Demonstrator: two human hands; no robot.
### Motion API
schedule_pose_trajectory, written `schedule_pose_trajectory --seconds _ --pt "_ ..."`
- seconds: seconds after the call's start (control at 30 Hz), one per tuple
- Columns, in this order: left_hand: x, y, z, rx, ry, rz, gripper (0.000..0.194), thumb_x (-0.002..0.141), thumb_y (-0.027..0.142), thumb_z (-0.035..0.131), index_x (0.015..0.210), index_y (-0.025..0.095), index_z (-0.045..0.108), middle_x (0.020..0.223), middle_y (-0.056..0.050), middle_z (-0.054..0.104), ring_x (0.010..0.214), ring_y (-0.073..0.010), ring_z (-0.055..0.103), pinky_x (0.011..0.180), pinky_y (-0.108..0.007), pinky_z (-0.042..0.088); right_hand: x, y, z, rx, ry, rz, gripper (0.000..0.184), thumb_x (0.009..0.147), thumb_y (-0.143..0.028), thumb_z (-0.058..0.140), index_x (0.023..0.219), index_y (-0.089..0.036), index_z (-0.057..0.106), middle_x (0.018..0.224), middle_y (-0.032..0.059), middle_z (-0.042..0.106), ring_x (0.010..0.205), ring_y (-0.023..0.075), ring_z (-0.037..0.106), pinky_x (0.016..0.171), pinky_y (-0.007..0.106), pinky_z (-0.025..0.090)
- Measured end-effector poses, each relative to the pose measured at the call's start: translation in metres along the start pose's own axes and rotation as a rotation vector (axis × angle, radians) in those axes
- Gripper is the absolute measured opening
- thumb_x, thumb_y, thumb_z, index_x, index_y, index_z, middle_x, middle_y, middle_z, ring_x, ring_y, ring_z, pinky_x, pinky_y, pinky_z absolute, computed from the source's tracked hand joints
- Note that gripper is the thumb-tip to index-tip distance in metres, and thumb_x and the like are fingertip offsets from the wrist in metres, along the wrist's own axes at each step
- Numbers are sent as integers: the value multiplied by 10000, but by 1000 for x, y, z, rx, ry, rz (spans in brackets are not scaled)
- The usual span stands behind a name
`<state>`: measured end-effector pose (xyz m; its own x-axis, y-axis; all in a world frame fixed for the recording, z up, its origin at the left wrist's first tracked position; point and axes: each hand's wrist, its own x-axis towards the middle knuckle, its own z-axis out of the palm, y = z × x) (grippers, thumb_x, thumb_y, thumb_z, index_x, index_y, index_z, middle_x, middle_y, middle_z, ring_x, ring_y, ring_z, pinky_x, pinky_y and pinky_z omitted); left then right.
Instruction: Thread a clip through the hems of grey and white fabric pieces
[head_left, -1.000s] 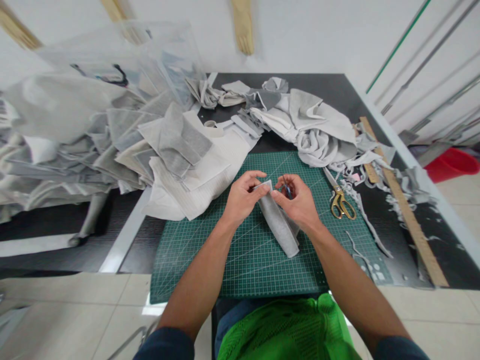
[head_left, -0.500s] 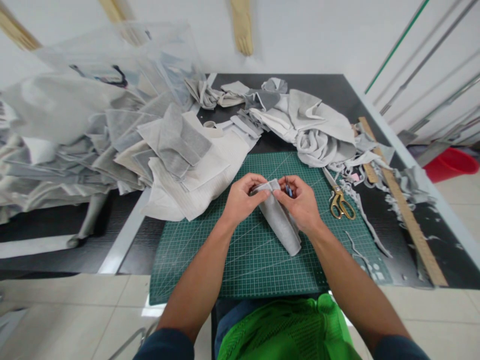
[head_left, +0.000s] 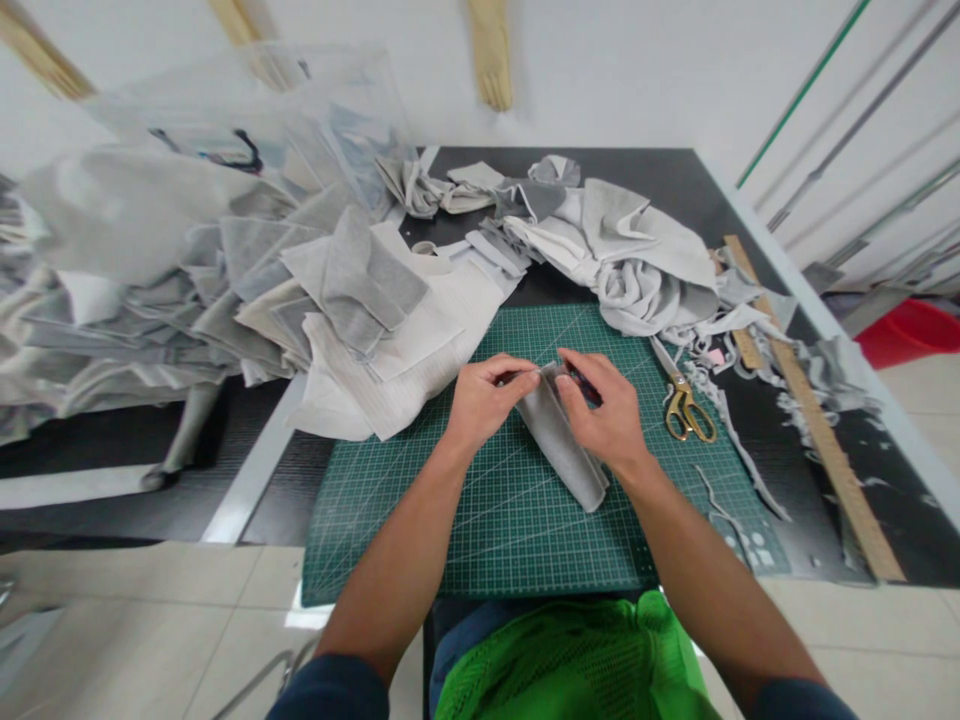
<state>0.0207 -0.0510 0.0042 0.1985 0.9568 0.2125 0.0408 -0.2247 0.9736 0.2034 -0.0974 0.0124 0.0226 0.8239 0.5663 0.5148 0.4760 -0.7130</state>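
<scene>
Right hand (head_left: 609,412) has eased back, loosely curled, beside grey cloth (head_left: 561,448) left hand (head_left: 484,402) pinches.

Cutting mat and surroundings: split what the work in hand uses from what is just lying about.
In use:
grey cloth piece, in left hand
small dark tool, blurred, in right hand
cutting mat, beneath

Apparently just lying about:
gold-handled scissors
long ruler
left fabric heap
red container

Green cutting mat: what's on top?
Scissors and a thin strip lie on the mat; white fabric overlaps it; grey fabric is held over it. What those cover is hidden.
</scene>
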Motion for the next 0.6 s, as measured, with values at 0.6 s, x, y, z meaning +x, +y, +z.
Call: schedule_pose_trajectory --seconds 0.6 --pt "-1 0 0 -96 -81 -21 159 827 328 792 919 200 814 857 -36 714 786 -143 625 718 -272 485 -6 1 12 -6 -23 -83 278 1005 -266 594 1244 -244 734 1098 79 768 999 217 701 904 392 577"
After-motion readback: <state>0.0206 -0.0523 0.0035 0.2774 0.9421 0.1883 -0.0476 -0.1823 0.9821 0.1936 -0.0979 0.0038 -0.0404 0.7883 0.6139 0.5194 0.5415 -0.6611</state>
